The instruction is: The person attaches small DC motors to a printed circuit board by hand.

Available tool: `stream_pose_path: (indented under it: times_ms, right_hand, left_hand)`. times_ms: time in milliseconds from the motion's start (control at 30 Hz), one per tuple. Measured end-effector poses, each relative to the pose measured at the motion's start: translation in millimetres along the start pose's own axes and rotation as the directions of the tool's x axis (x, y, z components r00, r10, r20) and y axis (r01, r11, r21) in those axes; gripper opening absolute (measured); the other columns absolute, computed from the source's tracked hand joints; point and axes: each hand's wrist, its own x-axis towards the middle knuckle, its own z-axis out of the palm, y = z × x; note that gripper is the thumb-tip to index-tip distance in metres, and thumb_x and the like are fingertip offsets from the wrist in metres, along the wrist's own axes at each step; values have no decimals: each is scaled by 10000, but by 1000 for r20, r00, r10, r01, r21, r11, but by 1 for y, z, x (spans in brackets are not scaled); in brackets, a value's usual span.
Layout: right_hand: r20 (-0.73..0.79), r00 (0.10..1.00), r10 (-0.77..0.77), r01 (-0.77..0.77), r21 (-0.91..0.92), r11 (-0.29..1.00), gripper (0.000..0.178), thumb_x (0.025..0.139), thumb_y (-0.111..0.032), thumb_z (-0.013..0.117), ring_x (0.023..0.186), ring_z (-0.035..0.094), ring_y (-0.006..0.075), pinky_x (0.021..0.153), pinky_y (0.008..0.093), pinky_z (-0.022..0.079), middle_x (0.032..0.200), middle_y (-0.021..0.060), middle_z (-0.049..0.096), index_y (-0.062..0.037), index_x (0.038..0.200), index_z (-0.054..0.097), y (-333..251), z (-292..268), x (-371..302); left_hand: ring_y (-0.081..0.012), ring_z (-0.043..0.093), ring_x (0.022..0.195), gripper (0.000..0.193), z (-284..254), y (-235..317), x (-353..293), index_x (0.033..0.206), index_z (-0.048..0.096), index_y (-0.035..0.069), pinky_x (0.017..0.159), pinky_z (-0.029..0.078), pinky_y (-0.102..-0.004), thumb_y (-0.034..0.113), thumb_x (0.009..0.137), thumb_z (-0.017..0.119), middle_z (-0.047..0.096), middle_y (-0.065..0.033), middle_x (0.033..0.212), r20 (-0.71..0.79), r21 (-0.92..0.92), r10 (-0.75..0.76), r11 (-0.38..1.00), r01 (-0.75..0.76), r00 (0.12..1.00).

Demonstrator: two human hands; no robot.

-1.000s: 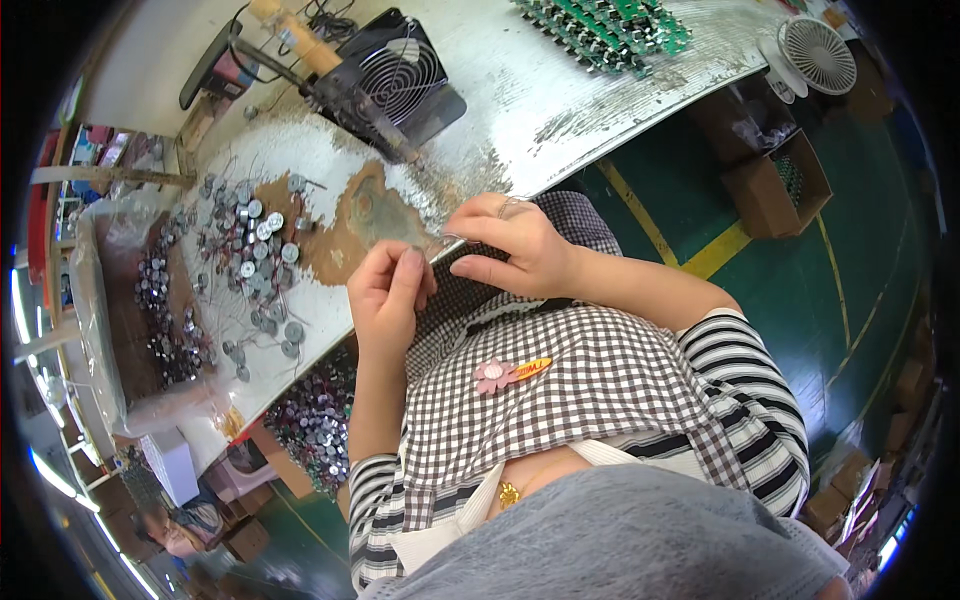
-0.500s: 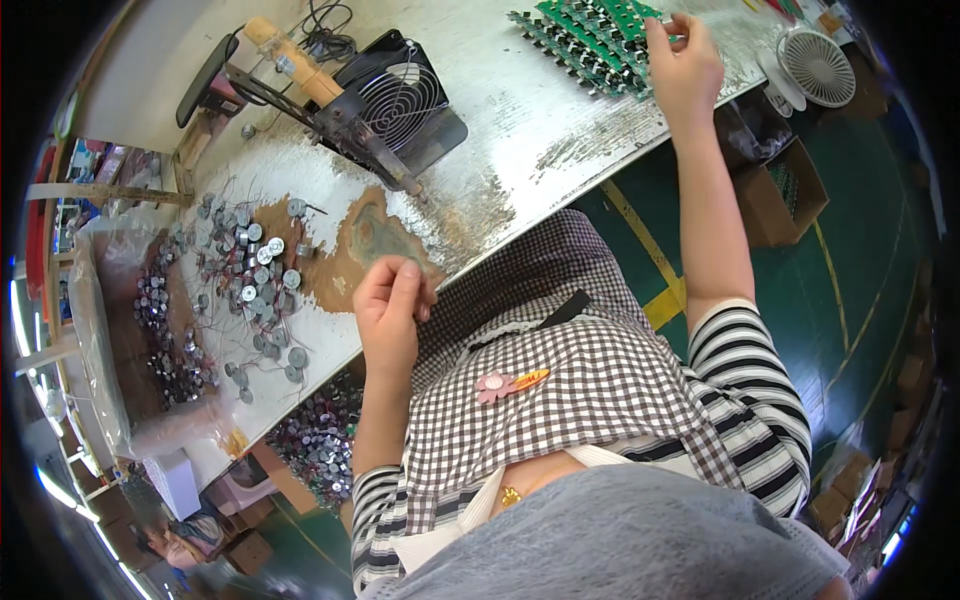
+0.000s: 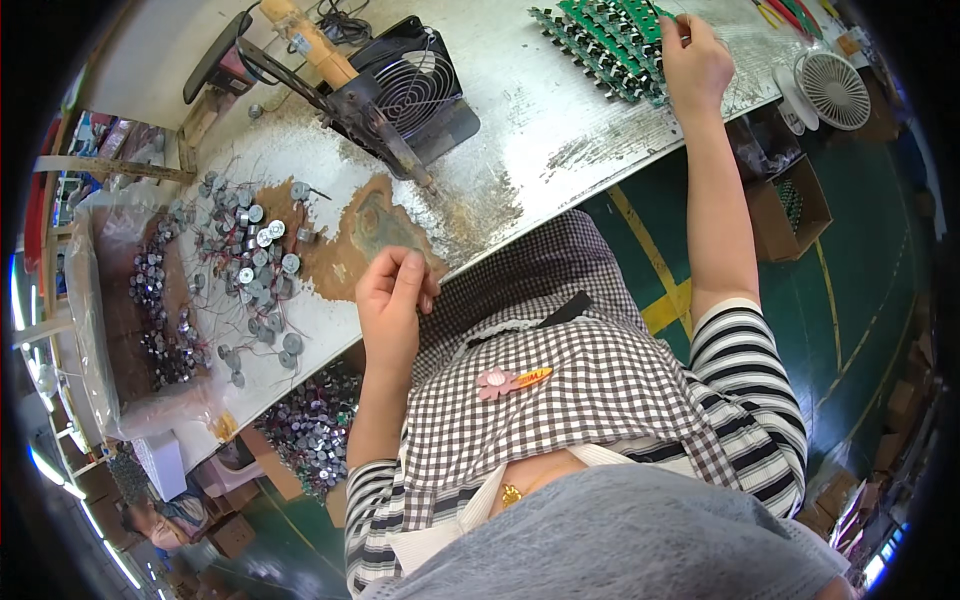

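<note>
At the far right of the bench, my right hand (image 3: 698, 68) is at the edge of a stack of green circuit boards (image 3: 610, 45). Its fingers are bent and drawn together; what lies between the fingertips, if anything, is too small to make out. My left hand (image 3: 392, 295) hovers by the bench's near edge with curled fingers and the thumb laid against them; nothing shows in it. Left of it lies a loose pile of small round metal motors (image 3: 262, 255) with thin wires. A wooden-handled soldering iron (image 3: 330, 70) rests in front of a black fan (image 3: 410, 95).
A plastic-lined tray (image 3: 100, 320) with more motors stands at the left. Below the bench's edge is a heap of motors (image 3: 310, 425). A small white fan (image 3: 832, 90) stands at the right corner, and a cardboard box (image 3: 790, 215) sits below.
The view has shifted slightly, moving the bench things a little in the picture. My right hand stays by the circuit boards, with its fingers closer to them; my left hand keeps its curled pose.
</note>
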Motion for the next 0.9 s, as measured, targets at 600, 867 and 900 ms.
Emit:
stream_pose_path:
  times_ms: [600, 867, 900]
  right_hand:
    - [-95, 965, 246, -206, 316, 926, 154, 818, -161, 675, 671, 622, 95, 640, 242, 487, 731, 46, 673, -17, 870, 679, -5, -13, -8]
    - [74, 907, 414, -372, 598, 710, 147, 811, -118, 692, 636, 613, 86, 610, 219, 485, 742, 49, 675, 11, 882, 687, 10, -17, 6]
    - [-75, 949, 307, -231, 499, 835, 142, 810, -118, 692, 634, 613, 84, 610, 217, 485, 749, 44, 678, 8, 876, 690, 1, -22, 7]
  left_hand:
    - [-44, 440, 535, 209, 20, 6, -2, 818, 545, 40, 488, 347, -181, 214, 934, 533, 547, -2, 659, 174, 38, -99, 995, 94, 980]
    - [-49, 435, 529, 207, 24, 3, -2, 807, 528, 50, 492, 345, -179, 212, 936, 522, 545, -12, 658, 214, 62, -160, 987, 150, 964]
    - [-49, 437, 534, 209, 23, 3, -2, 806, 527, 49, 495, 346, -180, 214, 935, 523, 544, -12, 661, 220, 64, -164, 986, 154, 962]
